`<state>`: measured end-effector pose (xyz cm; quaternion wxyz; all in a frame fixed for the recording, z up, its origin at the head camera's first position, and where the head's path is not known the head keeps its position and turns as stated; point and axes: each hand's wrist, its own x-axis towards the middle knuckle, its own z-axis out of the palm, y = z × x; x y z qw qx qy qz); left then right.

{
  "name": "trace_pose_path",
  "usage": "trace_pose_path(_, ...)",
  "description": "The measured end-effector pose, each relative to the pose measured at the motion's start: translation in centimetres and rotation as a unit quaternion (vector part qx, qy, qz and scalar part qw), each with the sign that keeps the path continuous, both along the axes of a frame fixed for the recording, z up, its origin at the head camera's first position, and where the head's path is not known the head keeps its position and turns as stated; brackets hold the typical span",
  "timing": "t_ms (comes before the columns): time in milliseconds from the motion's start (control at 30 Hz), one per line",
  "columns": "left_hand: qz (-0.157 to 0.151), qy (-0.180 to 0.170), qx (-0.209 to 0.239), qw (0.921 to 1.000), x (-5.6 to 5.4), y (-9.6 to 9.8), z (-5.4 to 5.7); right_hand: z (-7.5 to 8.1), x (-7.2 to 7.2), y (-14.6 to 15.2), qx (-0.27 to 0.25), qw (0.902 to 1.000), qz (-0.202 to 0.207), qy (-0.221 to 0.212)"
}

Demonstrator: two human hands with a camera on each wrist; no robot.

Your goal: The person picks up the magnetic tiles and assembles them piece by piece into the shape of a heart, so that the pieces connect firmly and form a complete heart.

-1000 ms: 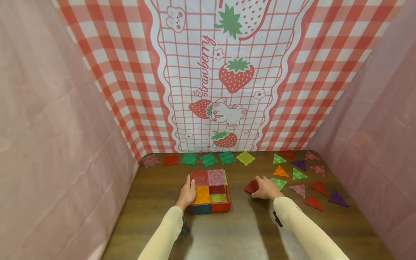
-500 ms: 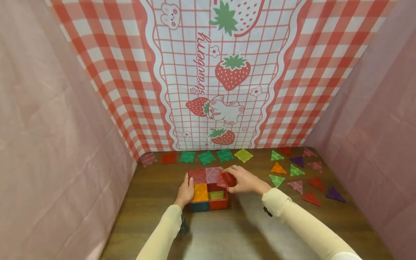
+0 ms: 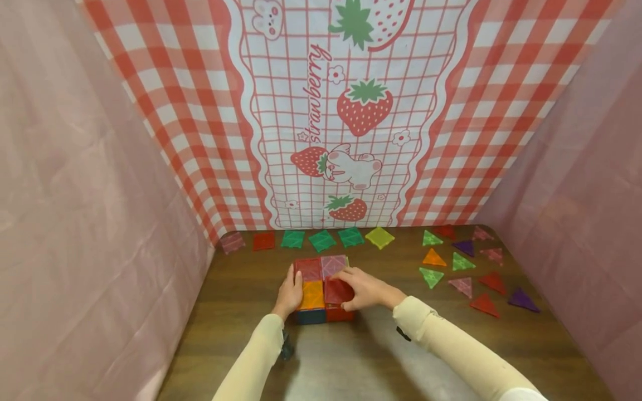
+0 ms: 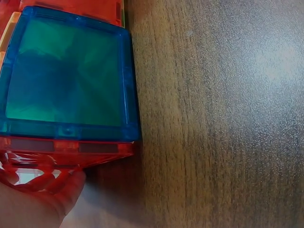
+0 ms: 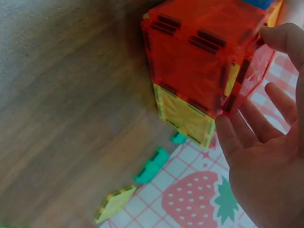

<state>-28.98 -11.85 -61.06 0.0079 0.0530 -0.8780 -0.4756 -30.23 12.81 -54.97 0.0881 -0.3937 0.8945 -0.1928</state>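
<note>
A person's two hands meet over a tile box (image 3: 339, 315) of see-through squares, in the middle of a wooden table (image 3: 218, 312). The left hand (image 3: 289, 294) lies along the box's left wall, its fingers extended against the red side, not wrapped round anything. The right hand (image 3: 370, 289) comes in from the right, palm down, thumb toward the near side and fingers toward the far, gripping a red square (image 3: 337, 292) over the near right quarter of the top; a narrow gap shows between it and the side wall in the right wrist view. The hand hides the square's right end and overlaps the corner of a pink top tile (image 3: 333, 266). An orange top tile (image 3: 312, 295) sits just left of the gripped square, and a blue front tile (image 4: 71, 76) faces the person. Cream sleeves (image 3: 461, 348) cover both forearms. Beyond the box, well apart from it, a row of flat squares runs along the far edge, from a pink square (image 3: 233, 243) to a yellow square (image 3: 380, 238). Scattered triangles, among them an orange triangle (image 3: 433, 258) and a purple triangle (image 3: 524, 299), lie to the right, before a strawberry-print cloth (image 3: 365, 108).
</note>
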Motion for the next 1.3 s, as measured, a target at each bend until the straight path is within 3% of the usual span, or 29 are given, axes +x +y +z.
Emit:
trace_pose_path(167,-0.002,-0.002,0.007,1.0000,0.0,0.0,0.0,-0.3,0.1,-0.1,-0.006,0.9996,-0.006,-0.025)
trace_pose_path(367,-0.001,-0.006,0.007,1.0000,0.1,0.0,0.0,-0.9,0.0,0.1,-0.033,0.9992,-0.010,-0.019)
trace_pose_path(567,-0.005,-0.007,0.007,0.9999,0.0,0.3,0.1,-2.0,0.6,1.8,-0.087,0.9891,-0.099,-0.065)
trace_pose_path(667,-0.003,-0.017,0.003,0.9998,0.2,0.4,0.5,-2.8,1.2,2.6,-0.128,0.9731,-0.166,-0.096)
trace_pose_path(800,0.009,-0.029,-0.009,0.9995,0.4,0.8,1.3,-3.5,2.2,3.1,-0.181,0.9421,-0.247,-0.137)
trace_pose_path(933,0.029,-0.037,-0.036,0.9982,0.4,1.9,1.9,-4.0,3.5,2.7,-0.212,0.9220,-0.281,-0.161)
trace_pose_path(1067,0.040,-0.045,-0.094,0.9937,0.8,2.8,1.7,-4.9,4.7,1.4,-0.239,0.9077,-0.298,-0.174)
trace_pose_path(1133,0.042,-0.040,-0.115,0.9917,1.1,3.0,1.5,-5.5,5.2,0.4,-0.260,0.8960,-0.318,-0.170)
trace_pose_path(1300,0.032,-0.039,-0.137,0.9893,1.5,1.8,1.3,-6.6,6.5,-3.2,-0.319,0.8461,-0.403,-0.141)
